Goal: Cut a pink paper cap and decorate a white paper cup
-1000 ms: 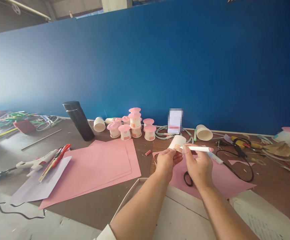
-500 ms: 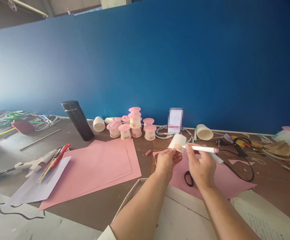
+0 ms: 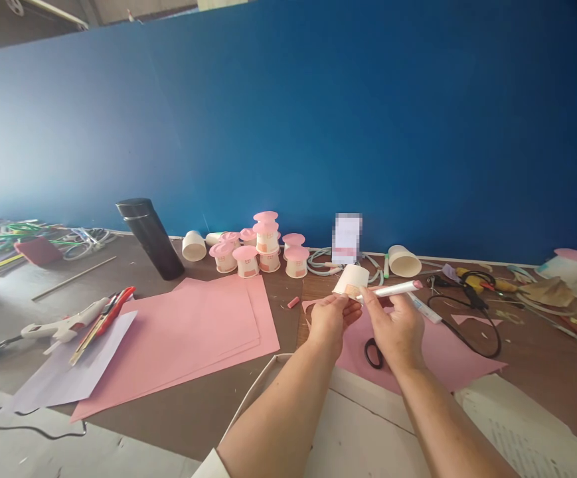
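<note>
Head view: a white paper cup [image 3: 355, 277] is held tilted, base up, above the table [image 3: 178, 418], right of its middle and short of the far edge. Its rim is pinched by the thumb and fingers of the left hand [image 3: 329, 320]. A white marker [image 3: 396, 289] is gripped narrowly by the right hand [image 3: 395, 328], its tip brought to the cup's side by an orange patch; whether contact is made cannot be told.

Near the table's far edge, cups with pink discs [image 3: 267, 240] are grouped and partly stacked, with windows and door-like patches drawn on those facing forward; these are judged finished. On the held cup, drawing appears to be under way: a patch has been coloured, but no disc is seen on its base. Along the far edge, a left plain cup [image 3: 194, 247] and a right plain cup [image 3: 405, 261] are laid on their sides, seemingly left undecorated. Pink sheets [image 3: 193, 338] are spread toward the near edge.
</note>
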`<state>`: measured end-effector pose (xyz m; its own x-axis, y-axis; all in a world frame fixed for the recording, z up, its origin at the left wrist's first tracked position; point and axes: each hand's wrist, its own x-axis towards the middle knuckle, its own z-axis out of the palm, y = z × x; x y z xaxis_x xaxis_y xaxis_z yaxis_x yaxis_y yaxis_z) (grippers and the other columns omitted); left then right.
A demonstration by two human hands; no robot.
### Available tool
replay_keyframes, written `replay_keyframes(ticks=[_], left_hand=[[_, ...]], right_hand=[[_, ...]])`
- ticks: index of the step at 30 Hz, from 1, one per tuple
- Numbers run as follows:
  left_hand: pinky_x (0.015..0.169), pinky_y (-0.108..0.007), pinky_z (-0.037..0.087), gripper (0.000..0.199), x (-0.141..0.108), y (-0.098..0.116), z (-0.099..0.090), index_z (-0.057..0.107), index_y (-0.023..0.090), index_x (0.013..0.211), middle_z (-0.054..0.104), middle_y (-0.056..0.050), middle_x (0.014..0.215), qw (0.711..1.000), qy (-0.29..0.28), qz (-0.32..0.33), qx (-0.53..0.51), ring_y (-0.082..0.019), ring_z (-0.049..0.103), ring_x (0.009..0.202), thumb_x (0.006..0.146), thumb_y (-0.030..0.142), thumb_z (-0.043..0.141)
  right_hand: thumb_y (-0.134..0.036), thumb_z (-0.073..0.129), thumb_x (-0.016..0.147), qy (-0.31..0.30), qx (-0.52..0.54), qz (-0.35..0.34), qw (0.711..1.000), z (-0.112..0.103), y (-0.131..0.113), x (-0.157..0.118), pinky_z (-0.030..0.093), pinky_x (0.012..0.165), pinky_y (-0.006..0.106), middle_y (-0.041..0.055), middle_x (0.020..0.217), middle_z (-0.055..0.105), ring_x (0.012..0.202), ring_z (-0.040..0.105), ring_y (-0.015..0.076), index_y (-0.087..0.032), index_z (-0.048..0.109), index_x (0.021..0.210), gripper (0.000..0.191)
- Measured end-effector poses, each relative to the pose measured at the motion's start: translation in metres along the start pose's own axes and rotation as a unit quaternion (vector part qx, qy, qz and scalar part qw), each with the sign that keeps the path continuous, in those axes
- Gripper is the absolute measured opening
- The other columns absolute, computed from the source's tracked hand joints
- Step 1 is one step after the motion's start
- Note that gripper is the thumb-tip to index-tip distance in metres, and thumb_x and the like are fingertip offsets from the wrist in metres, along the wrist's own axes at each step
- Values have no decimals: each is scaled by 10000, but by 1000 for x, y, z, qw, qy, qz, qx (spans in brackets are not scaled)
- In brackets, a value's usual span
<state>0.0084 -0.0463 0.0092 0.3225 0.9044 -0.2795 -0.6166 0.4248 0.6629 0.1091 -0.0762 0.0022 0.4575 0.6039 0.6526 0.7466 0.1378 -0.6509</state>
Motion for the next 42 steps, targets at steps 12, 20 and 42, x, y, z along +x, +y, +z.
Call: replay_keyframes(ticks=[12,20,42], left_hand=[[717,-265,521,99,0,2,0,602,47,796,621,-104,700,999,10,-16,-32,-128,621,638,811,127,546],[675,-251,520,99,2,-1,-1,603,52,778,625,-106,695,999,9,-3,-33,-128,620,633,811,124,544],[674,-244,535,99,7,-2,-5,606,41,778,636,-128,720,999,22,-5,-41,-140,637,652,802,111,540]], right_hand=[[-515,599,779,26,5,28,999,-3,-6,0,430,651,277,60,747,692,671,616,187,-175,682,803,351],[-518,578,790,35,-1,24,999,-4,-6,1,430,663,284,71,762,696,687,620,196,-172,681,821,362],[-468,603,789,-1,2,-8,1000,-2,-2,2,427,625,275,57,691,682,628,609,183,-179,670,746,300]])
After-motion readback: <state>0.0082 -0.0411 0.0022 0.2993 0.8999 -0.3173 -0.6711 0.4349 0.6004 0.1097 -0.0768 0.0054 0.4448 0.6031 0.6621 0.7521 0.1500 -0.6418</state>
